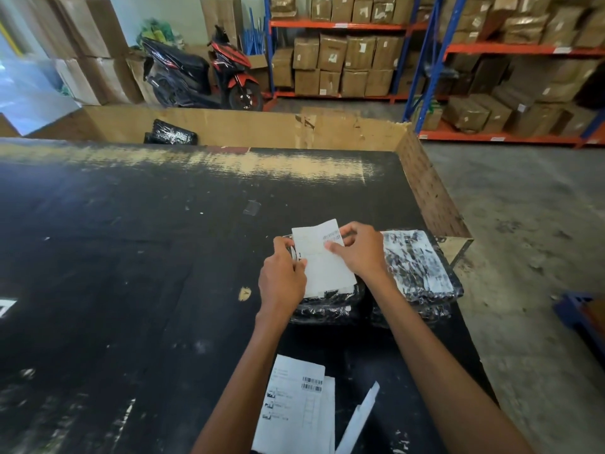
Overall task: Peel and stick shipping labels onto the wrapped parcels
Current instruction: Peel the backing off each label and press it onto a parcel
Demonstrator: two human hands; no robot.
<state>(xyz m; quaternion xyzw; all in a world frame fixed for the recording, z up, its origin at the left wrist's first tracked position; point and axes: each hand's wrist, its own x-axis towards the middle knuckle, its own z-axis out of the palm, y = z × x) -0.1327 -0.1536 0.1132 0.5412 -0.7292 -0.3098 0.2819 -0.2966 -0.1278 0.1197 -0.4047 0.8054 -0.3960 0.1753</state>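
Dim, even indoor light — pale daylight top left; wide-angle bending at edges, soft blur throughout.

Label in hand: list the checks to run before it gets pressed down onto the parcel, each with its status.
1. Grip: ok. The left hand pinches the left edge of the label, and the right hand pinches it near the barcode.
2. Target in place: ok. A black wrapped parcel lies on the table directly beneath the label.
3. Backing fully peeled: cannot tell. The underside is hidden.
4. Neighbouring parcel out of the way: ok. It lies to the right, beside the target.
5. Next labels ready: ok. Spare label sheets lie at the near table edge.
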